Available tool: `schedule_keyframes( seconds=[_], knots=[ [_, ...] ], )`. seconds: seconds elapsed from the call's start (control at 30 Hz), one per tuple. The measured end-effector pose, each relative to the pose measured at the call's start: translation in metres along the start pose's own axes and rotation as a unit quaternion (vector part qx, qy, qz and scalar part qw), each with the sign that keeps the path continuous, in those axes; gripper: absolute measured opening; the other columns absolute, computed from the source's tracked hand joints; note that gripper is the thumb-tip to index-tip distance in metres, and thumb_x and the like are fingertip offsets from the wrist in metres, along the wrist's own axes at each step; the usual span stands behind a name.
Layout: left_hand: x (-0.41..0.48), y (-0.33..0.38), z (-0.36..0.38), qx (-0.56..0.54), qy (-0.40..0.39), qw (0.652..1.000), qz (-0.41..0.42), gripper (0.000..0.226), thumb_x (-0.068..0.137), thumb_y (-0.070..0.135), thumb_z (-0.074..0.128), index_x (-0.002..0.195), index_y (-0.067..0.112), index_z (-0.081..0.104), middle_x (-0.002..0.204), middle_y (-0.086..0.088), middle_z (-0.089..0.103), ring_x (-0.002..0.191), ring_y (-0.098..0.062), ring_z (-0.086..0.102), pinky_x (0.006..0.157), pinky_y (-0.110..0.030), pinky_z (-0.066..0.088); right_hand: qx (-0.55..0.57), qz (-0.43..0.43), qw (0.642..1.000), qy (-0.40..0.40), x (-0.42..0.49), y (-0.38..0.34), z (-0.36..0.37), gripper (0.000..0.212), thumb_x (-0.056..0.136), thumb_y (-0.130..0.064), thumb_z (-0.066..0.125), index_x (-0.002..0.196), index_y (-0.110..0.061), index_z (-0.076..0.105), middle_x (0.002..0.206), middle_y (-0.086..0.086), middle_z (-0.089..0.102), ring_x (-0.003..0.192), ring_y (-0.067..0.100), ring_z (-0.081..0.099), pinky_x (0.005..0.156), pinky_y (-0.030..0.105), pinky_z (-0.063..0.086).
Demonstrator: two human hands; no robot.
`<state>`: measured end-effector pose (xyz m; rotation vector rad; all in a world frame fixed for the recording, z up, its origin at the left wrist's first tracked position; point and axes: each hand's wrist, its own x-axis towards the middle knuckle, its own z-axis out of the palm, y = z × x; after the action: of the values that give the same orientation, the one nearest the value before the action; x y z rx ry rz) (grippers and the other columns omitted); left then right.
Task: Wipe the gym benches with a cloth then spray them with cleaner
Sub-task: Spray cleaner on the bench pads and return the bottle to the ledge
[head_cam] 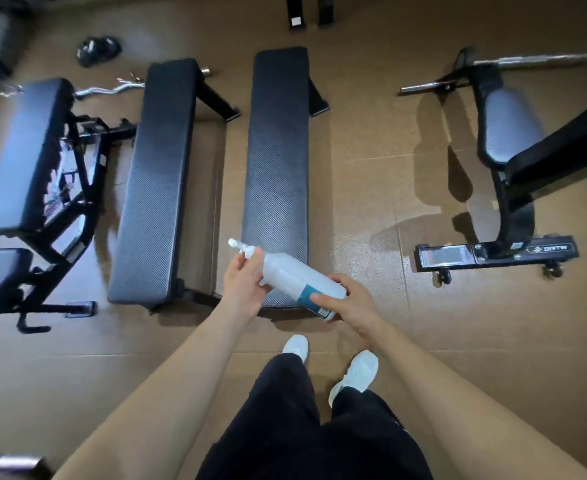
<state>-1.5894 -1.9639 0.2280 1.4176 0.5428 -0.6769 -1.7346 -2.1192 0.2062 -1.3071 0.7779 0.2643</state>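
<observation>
Both hands hold the spray bottle [297, 277] over the near end of the bench [278, 174] at twelve o'clock, left hand [245, 284] closed at its nozzle, right hand [349, 301] gripping its base, so spraying seems about to start, no cloth in sight.

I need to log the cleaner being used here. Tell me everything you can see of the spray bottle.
The spray bottle is translucent white plastic with a teal and white label near its base and a white nozzle at its top. It lies tilted, nozzle toward the upper left, above the near end of a flat black bench. The left hand grips its neck; the right hand holds its base. The label text is unreadable.
</observation>
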Motion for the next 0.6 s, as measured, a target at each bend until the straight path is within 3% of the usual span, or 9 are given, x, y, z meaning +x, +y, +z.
schedule_keyframes(
  seconds=[0.1,0.2,0.33,0.47,0.6],
  knots=[
    [-0.002,-0.001,0.013,-0.013,0.032,0.999,-0.002,0.043,0.097,0.032,0.065,0.137,0.018,0.056,0.128,-0.007,0.064,0.113,-0.025,0.066,0.092,-0.043,0.060,-0.001,-0.007,1.000,-0.011,0.005,-0.009,-0.016,0.052,0.080,-0.030,0.085,0.125,-0.022,0.060,0.120,0.003,0.061,0.108,0.020,0.063,0.083,0.036,0.063],
    [0.006,0.003,0.025,-0.029,0.039,0.999,0.005,0.042,0.097,0.032,0.065,0.135,0.016,0.057,0.130,-0.009,0.064,0.114,-0.025,0.067,0.095,-0.044,0.059,0.011,-0.018,0.999,-0.025,0.017,-0.023,-0.031,0.045,0.081,-0.025,0.085,0.120,-0.021,0.063,0.117,0.005,0.063,0.104,0.020,0.065,0.078,0.031,0.062],
    [0.022,0.004,0.041,-0.055,0.036,0.998,0.022,0.039,0.099,0.029,0.063,0.135,0.014,0.055,0.130,-0.011,0.063,0.117,-0.028,0.065,0.099,-0.048,0.056,-0.028,-0.013,0.999,-0.042,0.039,-0.041,-0.044,0.043,0.080,-0.025,0.086,0.118,-0.025,0.064,0.117,0.004,0.062,0.107,0.023,0.065,0.081,0.035,0.062],
    [0.053,0.012,0.055,-0.082,-0.004,0.996,0.037,0.030,0.102,0.025,0.059,0.130,0.015,0.052,0.125,-0.013,0.061,0.116,-0.033,0.063,0.093,-0.050,0.055,-0.047,-0.009,0.997,-0.059,0.071,-0.071,-0.061,0.035,0.080,-0.019,0.086,0.106,-0.031,0.065,0.112,0.004,0.063,0.092,0.020,0.067,0.073,0.034,0.061],
    [0.091,0.027,0.075,-0.124,0.005,0.992,0.026,0.025,0.102,0.027,0.060,0.125,0.015,0.057,0.118,-0.011,0.065,0.109,-0.030,0.064,0.091,-0.050,0.055,-0.063,0.015,0.995,-0.080,0.114,-0.107,-0.075,0.034,0.081,-0.017,0.084,0.108,-0.027,0.067,0.106,0.002,0.064,0.083,0.015,0.068,0.075,0.039,0.060]
  ],
)
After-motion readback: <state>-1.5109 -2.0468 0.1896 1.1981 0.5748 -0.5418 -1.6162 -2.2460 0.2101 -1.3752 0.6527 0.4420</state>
